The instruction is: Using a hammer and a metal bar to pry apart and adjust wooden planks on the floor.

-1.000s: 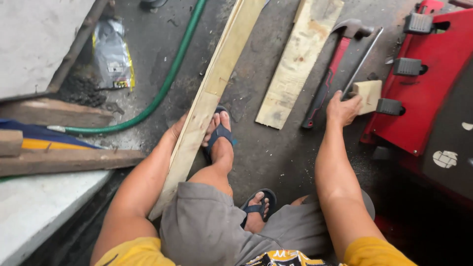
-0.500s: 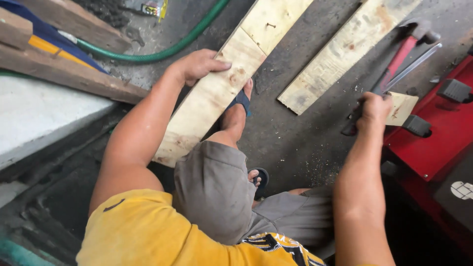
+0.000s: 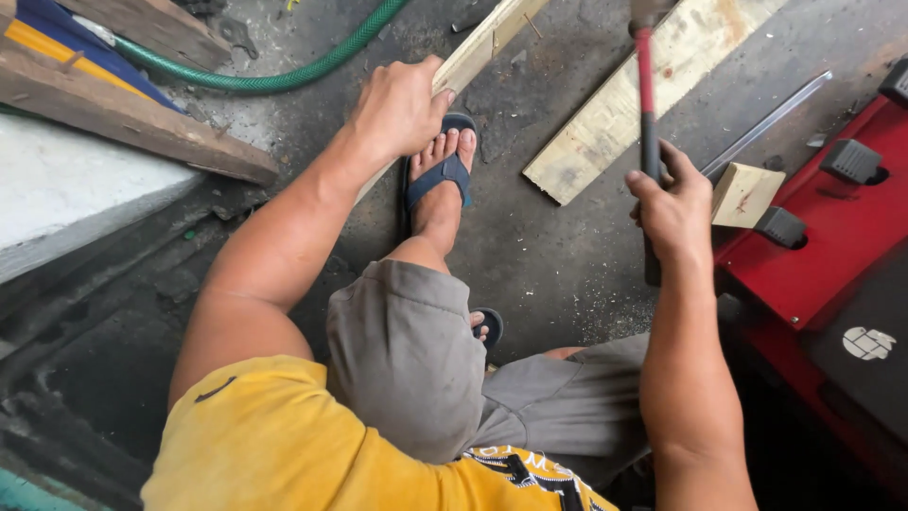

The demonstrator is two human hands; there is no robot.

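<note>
My left hand (image 3: 402, 106) grips the near end of a long pale wooden plank (image 3: 487, 40) that runs up and away over the dark floor, turned onto its edge beside my sandalled foot (image 3: 442, 175). My right hand (image 3: 673, 210) is closed around the red and black handle of a hammer (image 3: 647, 104), lifted off the floor with its head at the top edge of the view. A small wooden block (image 3: 745, 194) lies just right of that hand.
A second pale board (image 3: 629, 104) lies flat beyond the hammer. A red and black case (image 3: 832, 246) fills the right side. A green hose (image 3: 284, 76) curves at the top left, with dark beams (image 3: 132, 118) and a grey slab (image 3: 66, 194) on the left. A thin metal rod (image 3: 776, 118) lies by the case.
My right hand has picked the hammer up off the floor and raised it. My left hand has turned the plank from flat onto its edge, and the view has swung left.
</note>
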